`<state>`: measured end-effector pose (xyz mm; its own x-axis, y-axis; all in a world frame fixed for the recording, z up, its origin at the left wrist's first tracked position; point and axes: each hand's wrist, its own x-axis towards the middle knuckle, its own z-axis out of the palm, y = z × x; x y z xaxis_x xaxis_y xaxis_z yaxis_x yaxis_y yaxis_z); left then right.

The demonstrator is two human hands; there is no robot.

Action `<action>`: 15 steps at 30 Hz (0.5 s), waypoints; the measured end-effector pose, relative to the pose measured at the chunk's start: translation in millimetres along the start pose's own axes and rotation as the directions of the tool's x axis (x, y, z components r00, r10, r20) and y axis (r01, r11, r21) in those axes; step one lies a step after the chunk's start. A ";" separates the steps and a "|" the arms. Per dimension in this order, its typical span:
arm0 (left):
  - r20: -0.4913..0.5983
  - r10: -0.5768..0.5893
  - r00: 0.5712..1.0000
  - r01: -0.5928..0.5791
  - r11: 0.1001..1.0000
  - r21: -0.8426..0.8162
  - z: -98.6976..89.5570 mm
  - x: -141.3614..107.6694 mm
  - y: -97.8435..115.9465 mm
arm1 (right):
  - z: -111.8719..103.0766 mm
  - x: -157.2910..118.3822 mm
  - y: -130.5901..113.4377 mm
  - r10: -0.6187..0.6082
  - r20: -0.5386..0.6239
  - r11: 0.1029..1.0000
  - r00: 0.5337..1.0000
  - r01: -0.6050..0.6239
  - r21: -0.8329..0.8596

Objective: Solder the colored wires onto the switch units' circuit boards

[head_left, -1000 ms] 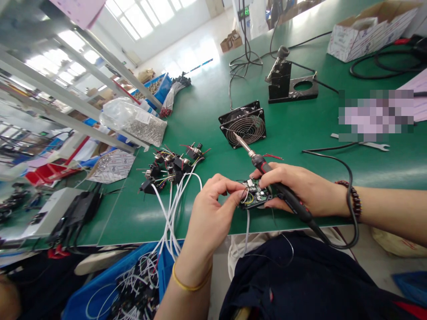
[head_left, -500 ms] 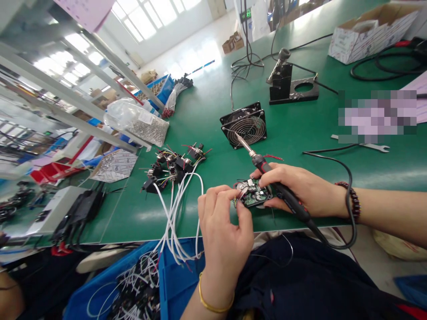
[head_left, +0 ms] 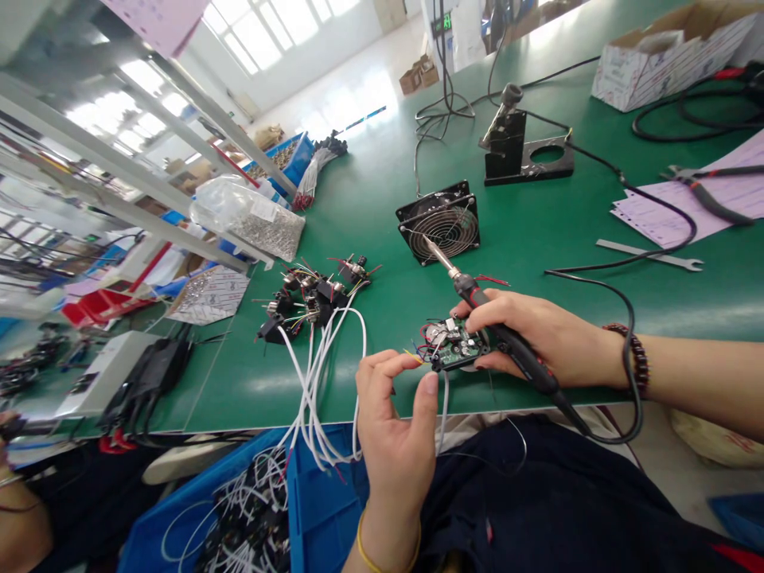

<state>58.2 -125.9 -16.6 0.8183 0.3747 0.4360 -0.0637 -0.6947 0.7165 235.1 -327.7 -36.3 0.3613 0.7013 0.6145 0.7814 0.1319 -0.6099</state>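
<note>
My right hand [head_left: 531, 334] is closed around a black soldering iron [head_left: 507, 338], its metal tip pointing up and left toward the fan. The same hand's thumb and fingertips grip the edge of a small green circuit board [head_left: 457, 348] in a black housing. Thin coloured wires [head_left: 418, 350] stick out at the board's left end, and a white cable [head_left: 443, 410] hangs below it. At that end is my left hand [head_left: 397, 422], thumb and index finger apart. Its index fingertip is close to the yellow wires; whether it touches them I cannot tell.
Several black parts [head_left: 313, 298] with white cables [head_left: 310, 382] lie to the left. Behind the iron stands a fan [head_left: 442, 227], farther back an iron stand [head_left: 525, 151]. A wrench [head_left: 650, 255], papers and pliers [head_left: 710, 195] are at right. A blue bin [head_left: 328, 501] sits below the table edge.
My left hand's thumb and index finger have parted and drawn back from the board, uncovering its wires and white cable. The right hand keeps its hold on iron and board.
</note>
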 end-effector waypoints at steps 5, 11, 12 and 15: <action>-0.039 -0.040 0.998 0.037 0.995 -0.093 2.8 7.8 7.1 | 0.8 0.5 0.1 -0.011 0.008 1.000 1.000 0.011 -0.017; 0.011 -0.167 0.986 0.149 0.846 -0.512 6.9 4.9 5.2 | 1.2 2.7 -0.7 -0.019 0.004 1.000 1.000 0.019 -0.005; 0.029 -0.200 0.979 0.179 0.793 -0.583 7.7 4.4 4.7 | 1.0 3.0 -0.8 -0.023 0.003 1.000 1.000 0.023 -0.008; 0.084 -0.275 0.958 0.263 0.721 -0.641 8.8 5.8 5.7 | 0.3 3.4 -0.7 -0.030 0.006 0.999 1.000 0.030 -0.022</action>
<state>67.6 -133.1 -14.8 0.8491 0.4984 0.1749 -0.1966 -0.0091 0.9804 235.6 -325.2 -33.9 0.3344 0.7012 0.6297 0.8029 0.1380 -0.5799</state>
